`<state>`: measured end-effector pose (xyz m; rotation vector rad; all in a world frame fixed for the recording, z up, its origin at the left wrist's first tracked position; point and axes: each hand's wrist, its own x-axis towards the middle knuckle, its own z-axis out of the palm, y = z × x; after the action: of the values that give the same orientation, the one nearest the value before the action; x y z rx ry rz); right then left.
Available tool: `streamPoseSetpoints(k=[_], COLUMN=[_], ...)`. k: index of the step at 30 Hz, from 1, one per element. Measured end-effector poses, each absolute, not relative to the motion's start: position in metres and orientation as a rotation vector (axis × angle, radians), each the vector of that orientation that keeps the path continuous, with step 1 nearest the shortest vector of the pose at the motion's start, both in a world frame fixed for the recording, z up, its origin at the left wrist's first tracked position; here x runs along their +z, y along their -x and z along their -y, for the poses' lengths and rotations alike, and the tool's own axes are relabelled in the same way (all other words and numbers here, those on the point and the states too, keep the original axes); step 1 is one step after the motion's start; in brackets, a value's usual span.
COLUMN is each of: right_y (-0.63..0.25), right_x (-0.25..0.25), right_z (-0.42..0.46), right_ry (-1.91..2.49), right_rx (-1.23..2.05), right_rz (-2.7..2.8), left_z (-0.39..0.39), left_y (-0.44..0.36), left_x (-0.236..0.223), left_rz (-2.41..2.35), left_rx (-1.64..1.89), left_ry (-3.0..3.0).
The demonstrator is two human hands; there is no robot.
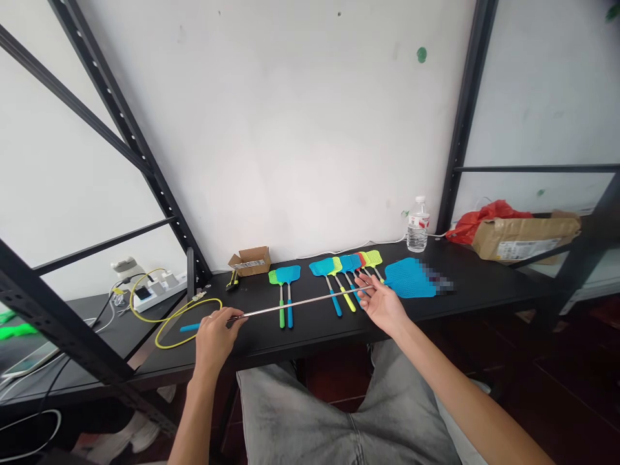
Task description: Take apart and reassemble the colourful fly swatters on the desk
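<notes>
A fly swatter with its metal shaft [295,302] drawn out long lies across both my hands, just above the black table. Its blue mesh head [409,278] is at the right and its blue handle [190,328] at the left. My left hand [216,336] pinches the shaft near the handle. Palm up, my right hand [380,302] loosely holds the shaft close to the head, with fingers partly spread. Beyond the shaft lie a green swatter [281,313] and a blue swatter [289,313] side by side. Several more, including a yellow-handled swatter [347,299], lie partly behind my right hand.
A small open cardboard box [252,261] and a yellow-black tool [233,281] are near the wall. A yellow cable [165,329] loops by my left hand, near a power strip [162,294]. A water bottle [418,226] and larger carton [526,239] stand at right. Black shelf posts [469,110] flank the table.
</notes>
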<state>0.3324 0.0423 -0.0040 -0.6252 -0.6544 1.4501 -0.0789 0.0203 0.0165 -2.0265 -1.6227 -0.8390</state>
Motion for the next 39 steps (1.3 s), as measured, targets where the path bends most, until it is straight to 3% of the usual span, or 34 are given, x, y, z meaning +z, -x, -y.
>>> streamPoseSetpoints(k=[14,39], right_y=[-0.305,-0.417], right_x=[-0.006,0.015], right_z=[-0.030,-0.047], right_ry=[0.525,0.575], right_rx=[1.518,1.101], right_rz=[0.662,0.395], left_z=[0.003,-0.002], left_y=[-0.050,0.030], left_x=[-0.004,0.013], left_rz=[1.390,1.505], left_rx=[-0.863,-0.746], left_ry=[2.365,2.295])
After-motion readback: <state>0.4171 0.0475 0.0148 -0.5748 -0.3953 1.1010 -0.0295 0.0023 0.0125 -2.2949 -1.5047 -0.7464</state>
